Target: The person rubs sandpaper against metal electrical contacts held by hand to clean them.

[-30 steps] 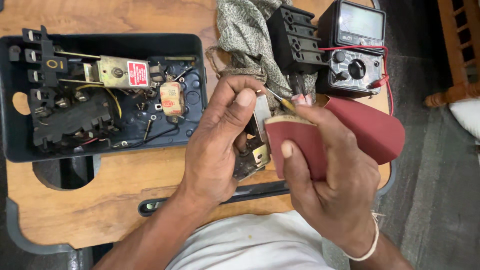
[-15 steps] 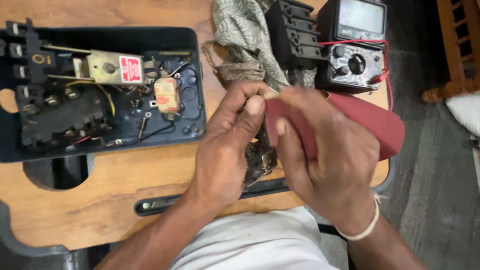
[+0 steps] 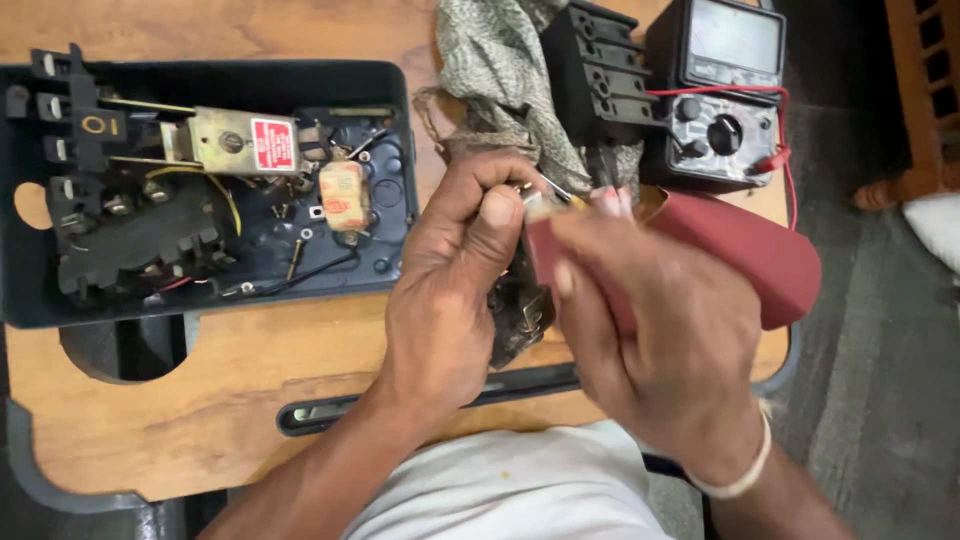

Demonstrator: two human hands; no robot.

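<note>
Pinching a small metal part (image 3: 520, 310) between thumb and curled fingers, our left hand (image 3: 450, 290) holds it just above the near edge of the wooden board (image 3: 200, 400); the part is dark with brassy bits, and most of it is hidden behind the two hands, so we can only say it looks like a contact piece. Our right hand (image 3: 660, 340) presses a folded sheet of dark red sandpaper (image 3: 740, 255) against the top of that part, the fingers closed together over the sheet and the thumb tucked behind it. The loose end of the sandpaper fans out to the right, over the board's corner. A white band (image 3: 735, 475) circles the right wrist.

Just beyond the fingertips lies a crumpled patterned cloth (image 3: 500, 70), and beside it stands a black terminal block (image 3: 595, 70). Right of that block sits a black meter (image 3: 720, 90) with a round dial and a red lead (image 3: 775, 150) looping around its side. On the left of the board rests an open black switch box (image 3: 200, 190), showing a metal plate with a red label, a small tan coil and dark contact blocks. A dark slot (image 3: 420, 400) runs along the board's near edge, touching our white shirt (image 3: 510, 490).
</note>
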